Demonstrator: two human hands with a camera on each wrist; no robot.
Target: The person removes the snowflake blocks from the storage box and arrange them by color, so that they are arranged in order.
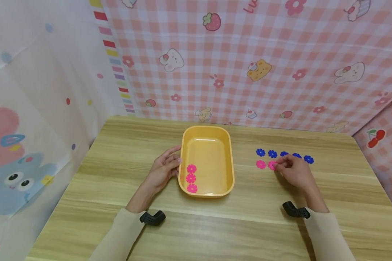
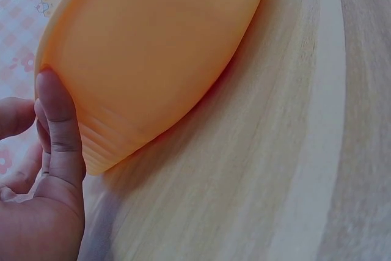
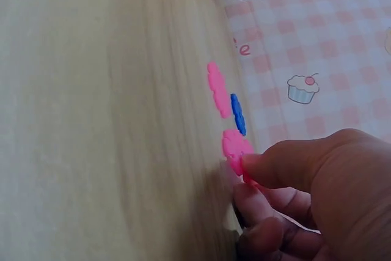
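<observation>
My left hand (image 1: 163, 168) rests against the outer left wall of a yellow tray (image 1: 232, 163); thumb and fingertips touch the wall from outside. In the left wrist view the thumb (image 2: 60, 120) lies along the wall of the tray (image 2: 165, 41). Inside, three pink snowflake discs (image 1: 191, 178) line up along its left side. My right hand (image 1: 295, 170) pinches a pink snowflake disc (image 3: 235, 150) between thumb and fingers, low over the table. Left of it lies another pink disc (image 1: 261, 164). Behind is a row of several blue discs (image 1: 272, 154), partly hidden by the hand.
The wooden table (image 1: 209, 232) reaches back to a pink checked cloth (image 1: 235, 98). A white patterned cloth (image 1: 52, 90) hangs on the left. Black wrist mounts (image 1: 152, 218) show at both sleeves.
</observation>
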